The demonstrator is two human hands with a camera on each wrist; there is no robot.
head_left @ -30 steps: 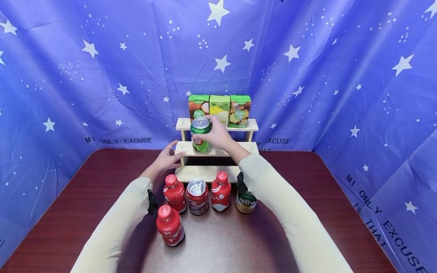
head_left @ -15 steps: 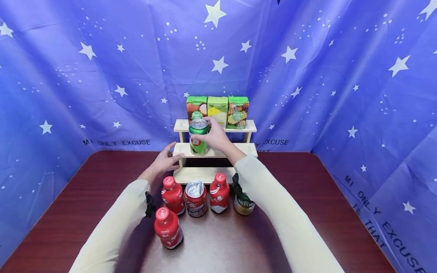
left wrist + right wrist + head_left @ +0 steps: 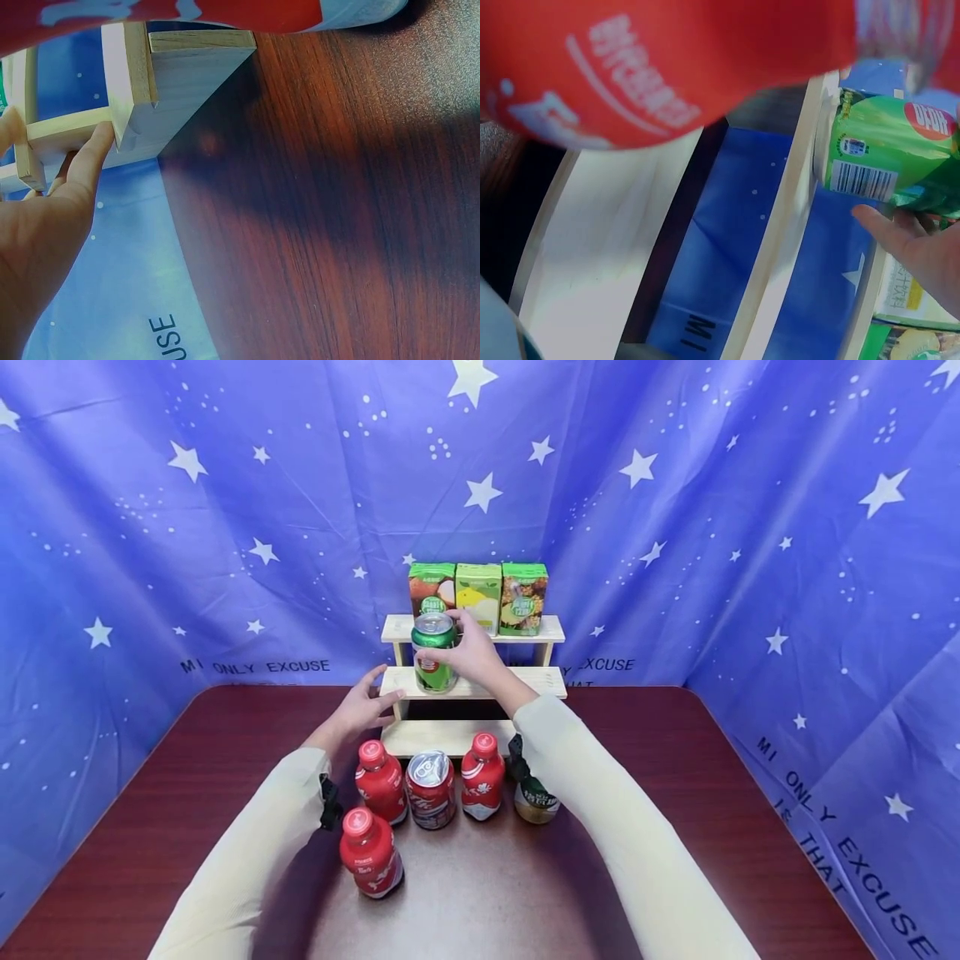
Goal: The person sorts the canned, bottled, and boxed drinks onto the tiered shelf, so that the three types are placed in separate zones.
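We see the green can (image 3: pixel 435 652) standing on the middle step of the wooden tiered rack (image 3: pixel 525 681), at its left end, close to the front edge. To the can's right that step runs bare to its far end, and the bottom step (image 3: pixel 442 737) is bare too. The top step is filled by three juice cartons (image 3: pixel 477 597) set side by side, the left one right behind the can. In front of the rack the table (image 3: pixel 712 827) is crowded: three red bottles (image 3: pixel 381 770), a red can (image 3: pixel 430 788) and a green-labelled bottle (image 3: pixel 536 797) stand close together, with wide dark wood to either side.

Our right hand (image 3: pixel 471 653) reaches over those bottles, arm stretched forward, fingers curled round the green can's right side, gripping it. Our left hand (image 3: pixel 362 710) lies lower, fingers straight and relaxed, fingertips (image 3: pixel 101 142) touching the rack's left upright at the middle step, holding nothing.
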